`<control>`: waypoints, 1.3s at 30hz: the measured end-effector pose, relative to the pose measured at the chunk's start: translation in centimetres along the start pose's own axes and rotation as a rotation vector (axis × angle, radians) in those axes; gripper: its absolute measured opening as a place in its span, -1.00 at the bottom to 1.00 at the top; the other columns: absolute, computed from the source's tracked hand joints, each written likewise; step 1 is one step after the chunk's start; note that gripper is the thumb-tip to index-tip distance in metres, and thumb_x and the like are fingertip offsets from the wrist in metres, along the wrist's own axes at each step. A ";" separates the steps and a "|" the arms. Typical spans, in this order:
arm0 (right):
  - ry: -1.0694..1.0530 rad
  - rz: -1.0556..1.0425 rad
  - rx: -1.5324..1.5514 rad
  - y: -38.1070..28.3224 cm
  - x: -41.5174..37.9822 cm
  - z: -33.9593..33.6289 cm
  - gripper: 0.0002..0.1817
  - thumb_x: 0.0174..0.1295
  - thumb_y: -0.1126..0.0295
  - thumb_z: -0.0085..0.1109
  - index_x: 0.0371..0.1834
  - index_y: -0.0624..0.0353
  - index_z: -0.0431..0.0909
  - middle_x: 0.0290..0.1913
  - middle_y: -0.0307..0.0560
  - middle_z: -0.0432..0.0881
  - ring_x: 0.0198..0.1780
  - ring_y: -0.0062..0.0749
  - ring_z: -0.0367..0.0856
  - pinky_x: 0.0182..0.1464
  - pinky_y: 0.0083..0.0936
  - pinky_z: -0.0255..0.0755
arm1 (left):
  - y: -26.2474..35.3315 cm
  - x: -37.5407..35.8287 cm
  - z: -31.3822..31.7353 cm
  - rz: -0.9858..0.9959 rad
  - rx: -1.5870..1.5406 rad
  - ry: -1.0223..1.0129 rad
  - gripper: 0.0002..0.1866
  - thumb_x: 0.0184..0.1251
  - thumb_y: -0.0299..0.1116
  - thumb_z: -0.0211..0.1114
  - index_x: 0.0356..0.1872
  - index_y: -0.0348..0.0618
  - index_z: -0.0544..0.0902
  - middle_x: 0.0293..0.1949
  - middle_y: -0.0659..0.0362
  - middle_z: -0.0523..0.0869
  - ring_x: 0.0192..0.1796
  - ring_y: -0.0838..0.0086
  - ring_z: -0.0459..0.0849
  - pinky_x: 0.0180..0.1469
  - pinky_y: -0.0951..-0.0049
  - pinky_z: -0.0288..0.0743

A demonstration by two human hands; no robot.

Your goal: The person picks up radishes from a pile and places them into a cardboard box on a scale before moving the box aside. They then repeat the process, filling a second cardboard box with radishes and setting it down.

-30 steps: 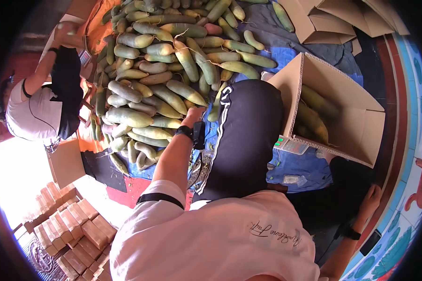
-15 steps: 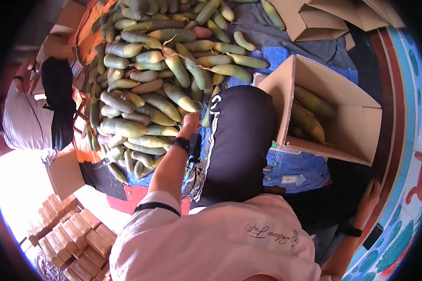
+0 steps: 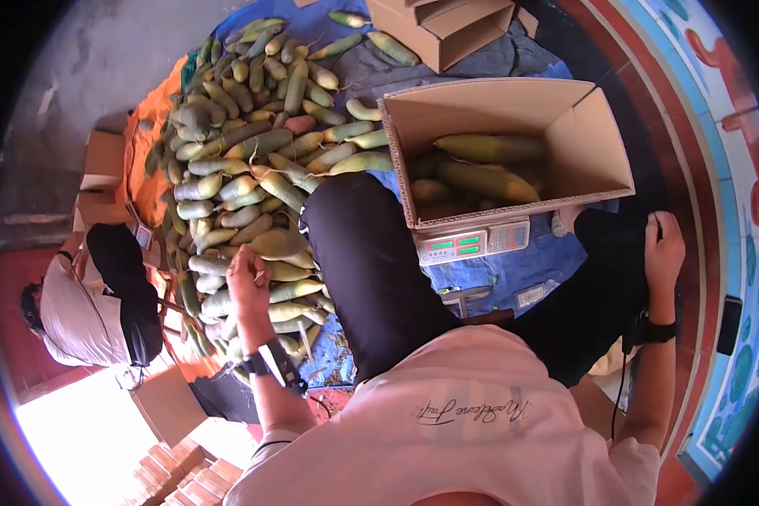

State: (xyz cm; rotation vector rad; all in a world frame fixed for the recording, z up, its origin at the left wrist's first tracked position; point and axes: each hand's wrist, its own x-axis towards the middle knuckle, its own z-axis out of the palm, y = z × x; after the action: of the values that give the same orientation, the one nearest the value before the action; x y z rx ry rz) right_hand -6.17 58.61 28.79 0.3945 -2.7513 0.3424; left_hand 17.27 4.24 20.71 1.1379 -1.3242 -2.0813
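Loosely, the fingers of the left hand [image 3: 249,291] curl inward above the heaped green radishes [image 3: 215,308]; whether they pinch the pale bit beside them, I can't tell. The right hand's [image 3: 664,249] fingers bend softly over the right knee [image 3: 603,240], seemingly just for support, with nothing visible in them. More radishes lie inside the cardboard box [image 3: 599,156], its open top giving easy access. It sits on a scale [image 3: 508,236], probably so its load can be weighed, and the display [image 3: 454,245] points toward the wearer, likely for easy reading. The blue sheet [image 3: 497,282] probably keeps the produce off the floor. As for pose, the left forearm reaches forward past the left knee [image 3: 354,244], while the right arm hangs out wide, its forearm angled up to the knee.
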 end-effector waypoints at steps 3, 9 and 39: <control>0.048 0.001 0.053 -0.3 -0.1 -0.2 -0.90 0.14 0.47 -0.01 -0.38 0.30 0.42 -0.39 0.06 0.46 -0.33 -0.04 0.47 -0.29 -0.40 0.34 | 4.1 -3.0 3.8 0.206 -0.037 -0.174 -0.71 0.32 -0.29 0.01 -0.62 -0.10 0.32 -0.71 0.27 0.30 -0.77 0.65 0.11 -0.58 0.60 0.21; 0.108 0.005 0.099 0.7 -0.5 -0.3 -0.90 0.12 0.46 0.01 -0.40 0.28 0.43 -0.39 0.03 0.48 -0.34 -0.07 0.48 -0.29 -0.39 0.36 | 9.8 -7.3 13.3 0.356 -0.144 -0.581 -0.68 0.34 -0.29 -0.04 -0.64 -0.10 0.25 -0.74 0.28 0.25 -0.79 0.62 0.12 -0.63 0.58 0.14; 0.051 0.069 0.075 2.5 -1.4 0.0 -0.85 0.18 0.44 -0.04 -0.31 0.31 0.46 -0.34 0.08 0.49 -0.30 -0.08 0.51 -0.23 -0.41 0.36 | 2.6 0.0 27.2 0.668 0.868 -0.887 -0.81 0.24 -0.45 0.02 -0.20 -0.25 0.54 -0.43 0.14 0.64 -0.41 0.54 0.63 -0.31 0.55 0.51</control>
State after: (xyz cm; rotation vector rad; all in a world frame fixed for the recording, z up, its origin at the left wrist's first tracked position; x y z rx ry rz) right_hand -5.70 61.25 27.82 0.3057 -2.7134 0.4682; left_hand -5.09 17.80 28.72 -0.1701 -2.6882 -1.4852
